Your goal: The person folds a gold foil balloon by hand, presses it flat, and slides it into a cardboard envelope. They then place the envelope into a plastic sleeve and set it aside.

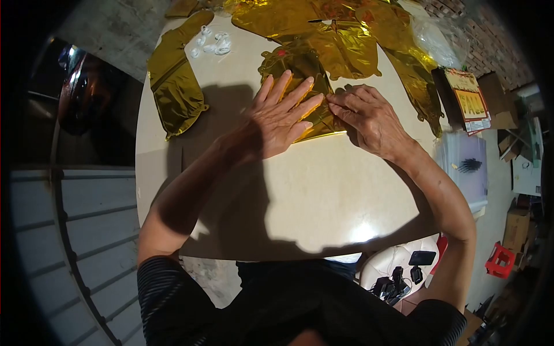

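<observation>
A folded gold foil piece [306,60] lies on the pale table [323,196], with a small red mark near its upper left. My left hand [280,118] rests flat on this foil, its fingers spread. At the foil's right edge is my right hand [366,118], its fingers bent and its thumb and index finger pinched together at the edge. Whatever lies between those fingertips is too small to make out. More gold foil [352,49] spreads just beyond the folded piece.
Another gold foil piece [176,86] lies at the left, near small white bundles [216,43]. Clear plastic [433,40] and printed packets [470,101] are at the right, above a plastic bin [470,187]. A stool [378,265] holding black devices stands below the table edge.
</observation>
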Available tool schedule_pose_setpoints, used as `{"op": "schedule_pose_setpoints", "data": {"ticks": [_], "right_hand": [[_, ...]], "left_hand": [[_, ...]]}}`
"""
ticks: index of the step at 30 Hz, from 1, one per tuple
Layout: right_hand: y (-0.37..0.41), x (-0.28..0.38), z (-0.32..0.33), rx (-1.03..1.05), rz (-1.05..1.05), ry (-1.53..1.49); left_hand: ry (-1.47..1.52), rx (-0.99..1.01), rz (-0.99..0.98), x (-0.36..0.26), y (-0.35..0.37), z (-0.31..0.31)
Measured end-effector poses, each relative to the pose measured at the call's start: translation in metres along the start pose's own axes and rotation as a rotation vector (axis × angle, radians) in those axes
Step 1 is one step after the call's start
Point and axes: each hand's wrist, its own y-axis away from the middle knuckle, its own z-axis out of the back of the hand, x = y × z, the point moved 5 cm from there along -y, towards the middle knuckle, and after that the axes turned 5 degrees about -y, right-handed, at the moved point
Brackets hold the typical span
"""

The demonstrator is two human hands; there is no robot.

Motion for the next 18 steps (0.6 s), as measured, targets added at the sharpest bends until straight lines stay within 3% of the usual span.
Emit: {"op": "schedule_pose_setpoints", "data": {"ticks": [5,7,8,10,12,16,18], "right_hand": [[-0.006,-0.021,-0.004,-0.001,-0.159,-0.141],[-0.009,-0.058,-0.014,-0.184,-0.674,-0.603],[-0.022,-0.056,-0.009,-0.184,-0.673,-0.600],[-0.036,-0.062,-0.010,0.052,-0.954,-0.634],[-0.046,-0.074,-0.017,-0.007,-0.944,-0.722],[-0.061,-0.074,-0.016,0.066,-0.995,-0.882],[-0.065,-0.080,-0.020,0.221,-1.009,-0.864]], "left_hand": [[0.006,0.055,0.015,0.001,0.001,0.000],[-0.027,0.097,0.012,0.000,-0.001,0.001],[-0.027,0.094,0.011,-0.001,-0.001,0.003],[-0.030,0.138,0.019,0.000,-0.001,0.004],[-0.046,0.137,0.019,0.000,-0.003,0.004],[-0.073,0.135,0.015,-0.001,-0.002,0.004],[-0.065,0.118,0.013,-0.001,-0.002,0.003]]}}
